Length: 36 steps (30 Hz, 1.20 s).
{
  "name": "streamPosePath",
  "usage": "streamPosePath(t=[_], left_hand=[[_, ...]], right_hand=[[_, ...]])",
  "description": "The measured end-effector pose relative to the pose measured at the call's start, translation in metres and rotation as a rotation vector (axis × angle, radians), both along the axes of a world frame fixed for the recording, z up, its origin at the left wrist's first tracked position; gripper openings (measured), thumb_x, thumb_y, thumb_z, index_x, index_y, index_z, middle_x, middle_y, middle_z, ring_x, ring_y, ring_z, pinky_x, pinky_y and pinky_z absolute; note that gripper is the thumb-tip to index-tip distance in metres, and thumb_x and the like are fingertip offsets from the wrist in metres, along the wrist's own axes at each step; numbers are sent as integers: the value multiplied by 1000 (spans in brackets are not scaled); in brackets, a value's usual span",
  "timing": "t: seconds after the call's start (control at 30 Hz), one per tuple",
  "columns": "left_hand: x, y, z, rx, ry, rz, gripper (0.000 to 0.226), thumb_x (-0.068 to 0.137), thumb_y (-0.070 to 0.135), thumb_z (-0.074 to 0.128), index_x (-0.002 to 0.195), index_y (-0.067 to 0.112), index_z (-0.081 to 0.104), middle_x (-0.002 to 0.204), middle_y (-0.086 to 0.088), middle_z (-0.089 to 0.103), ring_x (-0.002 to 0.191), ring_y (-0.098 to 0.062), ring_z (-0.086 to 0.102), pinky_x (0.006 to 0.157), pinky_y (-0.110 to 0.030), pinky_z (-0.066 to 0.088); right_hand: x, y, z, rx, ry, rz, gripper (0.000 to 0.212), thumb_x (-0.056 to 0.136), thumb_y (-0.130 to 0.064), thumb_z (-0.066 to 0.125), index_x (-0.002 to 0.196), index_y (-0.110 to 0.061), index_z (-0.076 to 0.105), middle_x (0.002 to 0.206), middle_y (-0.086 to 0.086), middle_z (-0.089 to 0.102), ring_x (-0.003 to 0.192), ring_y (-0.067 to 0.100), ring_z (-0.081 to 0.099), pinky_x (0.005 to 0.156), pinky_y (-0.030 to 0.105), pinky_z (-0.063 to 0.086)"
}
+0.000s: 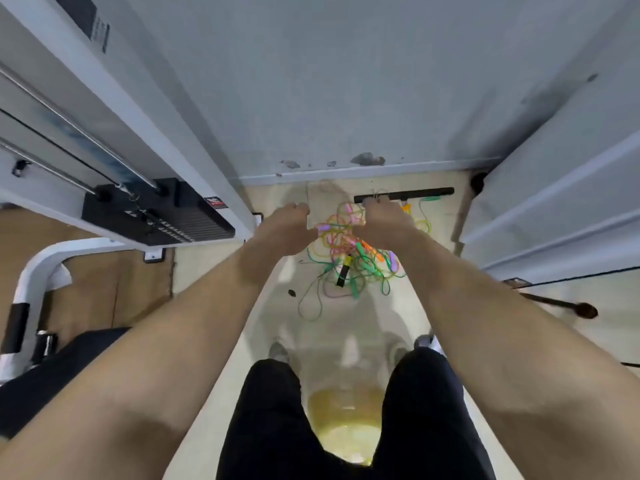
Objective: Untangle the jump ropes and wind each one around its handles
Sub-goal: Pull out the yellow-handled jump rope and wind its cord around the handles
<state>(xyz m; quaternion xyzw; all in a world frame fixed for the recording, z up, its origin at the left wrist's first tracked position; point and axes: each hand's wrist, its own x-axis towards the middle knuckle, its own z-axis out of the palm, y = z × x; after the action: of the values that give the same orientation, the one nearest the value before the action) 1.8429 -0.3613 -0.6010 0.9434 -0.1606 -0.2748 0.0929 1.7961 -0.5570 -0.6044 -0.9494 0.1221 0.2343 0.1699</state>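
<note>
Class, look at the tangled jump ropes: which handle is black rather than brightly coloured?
The black handle with a yellow end, at the pile's near edge; the others visible are pink, purple, orange or green.

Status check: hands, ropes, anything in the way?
Both hands, left and right, over rope tangle on floor, grip unclear. Nothing wound. Black bar lies beyond.

There is one view only, so nothing is being shared with a second camera. It is riding on the person's head, looking steeply down and forward from standing height. The wide lens is bending the wall panels outward at the edges. Both forearms are running up from the bottom corners toward the middle, and the pale floor (349, 327) is lying well below, between the black-trousered legs (277, 427).
</note>
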Motion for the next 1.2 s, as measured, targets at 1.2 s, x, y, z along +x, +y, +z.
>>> streamPosePath(t=[1.2], left_hand=[[-64,-69,-684,-219,222,381,39,87,31,63,125,20,61,117,2,64,108,-22,61,91,-37,51]], right_hand=[[-59,-35,-696,158,100,-174,37,91,-23,53,127,-16,60,127,11,53,117,34,56,88,39,51]])
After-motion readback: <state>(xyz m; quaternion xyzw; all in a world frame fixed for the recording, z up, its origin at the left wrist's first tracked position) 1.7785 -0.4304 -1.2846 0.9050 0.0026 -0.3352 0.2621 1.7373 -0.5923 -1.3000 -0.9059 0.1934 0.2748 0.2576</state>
